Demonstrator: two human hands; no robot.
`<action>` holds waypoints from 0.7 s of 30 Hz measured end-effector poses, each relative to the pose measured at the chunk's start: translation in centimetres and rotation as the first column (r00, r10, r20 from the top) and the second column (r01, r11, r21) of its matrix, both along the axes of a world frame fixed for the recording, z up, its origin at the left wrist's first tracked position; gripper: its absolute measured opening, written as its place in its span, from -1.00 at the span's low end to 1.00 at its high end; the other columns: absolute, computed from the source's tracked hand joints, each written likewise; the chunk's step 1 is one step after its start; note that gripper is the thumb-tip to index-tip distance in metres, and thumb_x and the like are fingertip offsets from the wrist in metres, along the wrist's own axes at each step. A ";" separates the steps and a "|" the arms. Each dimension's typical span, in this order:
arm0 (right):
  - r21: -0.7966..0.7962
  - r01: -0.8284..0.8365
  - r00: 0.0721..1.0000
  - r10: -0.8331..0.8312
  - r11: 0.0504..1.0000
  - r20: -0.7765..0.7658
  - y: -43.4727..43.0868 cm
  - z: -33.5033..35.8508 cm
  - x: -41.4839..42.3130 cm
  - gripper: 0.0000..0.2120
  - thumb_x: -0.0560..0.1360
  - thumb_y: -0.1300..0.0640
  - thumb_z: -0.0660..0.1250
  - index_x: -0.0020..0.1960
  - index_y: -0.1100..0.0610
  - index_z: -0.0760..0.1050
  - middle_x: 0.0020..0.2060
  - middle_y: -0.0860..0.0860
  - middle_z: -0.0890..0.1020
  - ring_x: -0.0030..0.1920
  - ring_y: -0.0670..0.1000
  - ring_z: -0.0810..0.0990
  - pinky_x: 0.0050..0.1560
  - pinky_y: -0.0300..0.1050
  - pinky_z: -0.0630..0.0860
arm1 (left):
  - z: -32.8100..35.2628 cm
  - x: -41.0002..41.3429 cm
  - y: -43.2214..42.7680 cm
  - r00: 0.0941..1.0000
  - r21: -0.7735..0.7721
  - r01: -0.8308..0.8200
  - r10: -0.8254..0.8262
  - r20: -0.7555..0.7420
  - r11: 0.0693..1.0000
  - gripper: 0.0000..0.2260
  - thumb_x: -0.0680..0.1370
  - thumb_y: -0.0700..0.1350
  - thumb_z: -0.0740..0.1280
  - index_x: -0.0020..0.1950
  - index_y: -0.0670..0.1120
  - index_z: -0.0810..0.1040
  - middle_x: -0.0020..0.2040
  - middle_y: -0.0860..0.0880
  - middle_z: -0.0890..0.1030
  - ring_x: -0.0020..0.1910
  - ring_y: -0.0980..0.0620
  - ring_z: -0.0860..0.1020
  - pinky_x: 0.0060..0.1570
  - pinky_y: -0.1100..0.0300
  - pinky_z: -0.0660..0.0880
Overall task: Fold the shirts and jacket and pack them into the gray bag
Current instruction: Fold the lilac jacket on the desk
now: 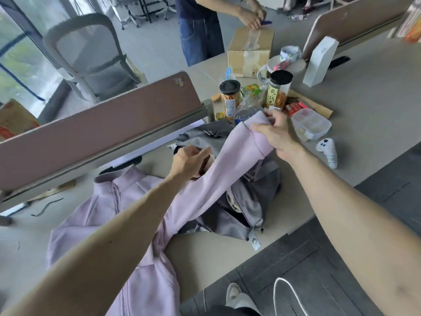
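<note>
Right hand [276, 135] at jacket [104, 201] cuff edge

Bright, even daylight from the windows [20, 53] at left, soft shadows, slight motion blur, wide-angle bending at edges.

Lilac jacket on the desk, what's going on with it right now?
A person's right hand grips the cuff end of one sleeve of the lilac jacket, stretched across the open gray bag. The left hand hovers by the sleeve; whether it holds anything is unclear. The jacket's body lies unfolded on the desk, so it isn't packed yet.
</note>
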State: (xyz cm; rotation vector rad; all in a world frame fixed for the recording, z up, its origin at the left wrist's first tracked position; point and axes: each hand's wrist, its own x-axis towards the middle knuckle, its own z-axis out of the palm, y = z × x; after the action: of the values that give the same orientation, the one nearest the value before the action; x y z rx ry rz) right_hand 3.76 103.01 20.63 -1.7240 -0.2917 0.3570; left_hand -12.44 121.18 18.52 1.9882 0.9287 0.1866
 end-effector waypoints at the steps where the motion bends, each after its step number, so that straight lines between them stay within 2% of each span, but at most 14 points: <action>1: 0.013 -0.023 1.000 0.023 1.000 0.013 1.2 0.9 -0.4 -0.41 0.20 -0.07 0.50 0.19 0.06 0.50 0.14 0.03 0.58 0.12 0.02 0.56 -0.10 -0.23 0.45 | 1.1 -0.2 0.1 1.000 -0.183 -0.008 0.009 0.002 0.983 -0.60 0.53 0.21 0.38 -0.14 -0.15 0.57 -0.25 -0.09 0.64 -0.29 -0.10 0.65 -0.16 -0.06 0.68; 3: 0.037 -0.115 0.993 0.114 0.993 0.039 3.6 2.6 -1.9 -0.45 0.17 -0.08 0.48 0.13 0.01 0.52 0.06 -0.02 0.60 0.07 -0.01 0.59 -0.05 -0.17 0.51 | 3.0 -1.2 0.6 1.000 -0.474 0.007 0.004 0.022 0.881 -0.46 0.56 0.32 0.27 0.06 -0.18 0.60 -0.04 -0.18 0.70 -0.16 -0.17 0.70 -0.04 -0.10 0.66; 4: 0.054 -0.174 0.984 0.171 0.983 0.055 5.0 3.4 -2.8 -0.46 0.18 -0.08 0.49 0.12 0.01 0.52 0.04 -0.04 0.60 0.05 -0.03 0.59 -0.02 -0.17 0.51 | 3.8 -1.9 1.1 0.999 -0.553 0.038 -0.018 0.042 0.833 -0.40 0.56 0.36 0.20 0.16 -0.17 0.57 0.06 -0.20 0.68 -0.07 -0.20 0.70 0.02 -0.10 0.65; 6: 0.081 -0.305 0.949 0.295 0.949 0.112 7.7 4.8 -5.0 -0.47 0.18 -0.08 0.49 0.12 0.03 0.52 -0.03 -0.09 0.59 0.00 -0.07 0.57 -0.01 -0.18 0.50 | 5.1 -3.6 2.4 0.992 -0.644 0.117 -0.060 0.110 0.756 -0.30 0.53 0.45 0.13 0.30 -0.13 0.51 0.18 -0.23 0.64 0.09 -0.26 0.66 0.14 -0.18 0.59; 8: 0.113 -0.454 0.888 0.438 0.884 0.137 10.4 5.7 -7.7 -0.56 0.25 0.02 0.47 0.10 0.05 0.49 -0.06 -0.08 0.58 -0.05 -0.11 0.57 -0.02 -0.20 0.47 | 5.9 -5.7 4.1 0.975 -0.696 0.206 -0.087 0.203 0.688 -0.21 0.49 0.51 0.10 0.39 -0.09 0.48 0.26 -0.26 0.60 0.19 -0.31 0.61 0.23 -0.26 0.52; 11: 0.133 -0.672 0.741 0.657 0.729 0.140 13.9 5.8 -12.0 -0.66 0.38 0.17 0.42 0.12 0.07 0.45 -0.06 -0.08 0.58 -0.06 -0.13 0.58 0.03 -0.17 0.46 | 6.7 -9.7 6.4 0.949 -0.705 0.281 -0.078 0.307 0.651 -0.23 0.52 0.48 0.01 0.41 -0.07 0.50 0.27 -0.24 0.59 0.20 -0.26 0.60 0.20 -0.21 0.53; 13: 0.119 -0.788 0.616 0.778 0.604 0.122 15.6 5.7 -14.8 -0.66 0.44 0.23 0.39 0.19 0.13 0.41 -0.08 -0.08 0.60 -0.05 -0.13 0.59 0.07 -0.18 0.44 | 6.5 -12.7 7.8 0.937 -0.677 0.264 -0.017 0.349 0.687 -0.36 0.57 0.40 0.10 0.40 -0.03 0.51 0.23 -0.21 0.61 0.14 -0.20 0.62 0.08 -0.10 0.58; 16: 0.063 -0.897 0.442 0.894 0.438 0.076 17.7 5.0 -18.3 -0.62 0.46 0.21 0.34 0.24 0.14 0.35 -0.08 -0.05 0.67 0.01 -0.05 0.58 0.12 -0.08 0.42 | 5.5 -17.2 10.1 0.927 -0.620 0.143 0.116 0.358 0.771 -0.61 0.61 0.08 0.28 0.37 -0.08 0.54 0.12 -0.17 0.64 0.03 -0.11 0.62 -0.07 0.01 0.61; 18: 0.043 -0.905 0.426 0.902 0.424 0.075 18.6 4.0 -20.3 -0.66 0.46 0.15 0.35 0.21 0.07 0.39 -0.04 -0.04 0.67 0.07 0.02 0.59 0.19 0.02 0.43 | 4.7 -20.8 11.5 0.909 -0.589 0.049 0.209 0.362 0.807 -0.71 0.57 -0.13 0.26 0.24 -0.19 0.59 -0.03 -0.15 0.66 -0.08 -0.09 0.63 -0.17 0.06 0.60; 19: 0.053 -0.888 0.460 0.885 0.457 0.080 19.1 3.2 -21.1 -0.68 0.45 0.13 0.36 0.18 0.05 0.43 -0.01 -0.01 0.67 0.10 0.03 0.60 0.22 0.05 0.44 | 3.9 -22.9 12.5 0.905 -0.469 0.003 0.198 0.377 0.883 -0.74 0.52 -0.18 0.26 0.13 -0.22 0.61 -0.09 -0.14 0.66 -0.11 -0.10 0.61 -0.20 0.07 0.59; 20: 0.062 -0.863 0.505 0.859 0.502 0.080 19.5 2.3 -21.7 -0.70 0.43 0.10 0.37 0.15 0.02 0.46 0.00 0.00 0.67 0.11 0.02 0.61 0.25 0.06 0.46 | 2.9 -25.1 13.7 0.914 -0.223 -0.040 0.125 0.387 0.974 -0.79 0.45 -0.17 0.27 -0.01 -0.22 0.62 -0.14 -0.08 0.65 -0.13 -0.09 0.60 -0.21 0.07 0.57; 21: 0.048 -0.836 0.548 0.833 0.546 0.073 19.9 1.3 -22.2 -0.71 0.40 0.06 0.38 0.12 -0.01 0.49 0.01 0.00 0.66 0.11 0.00 0.61 0.27 0.07 0.49 | 2.1 -27.4 14.6 0.933 0.000 -0.019 0.018 0.360 1.000 -0.83 0.40 -0.13 0.29 -0.12 -0.18 0.62 -0.16 0.03 0.64 -0.14 -0.03 0.59 -0.20 0.07 0.55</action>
State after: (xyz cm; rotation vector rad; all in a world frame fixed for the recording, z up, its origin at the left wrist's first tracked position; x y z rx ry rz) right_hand -18.43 122.92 21.90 -1.3996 -1.1778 1.0003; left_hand -39.85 135.73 20.67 1.8642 0.7075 0.5452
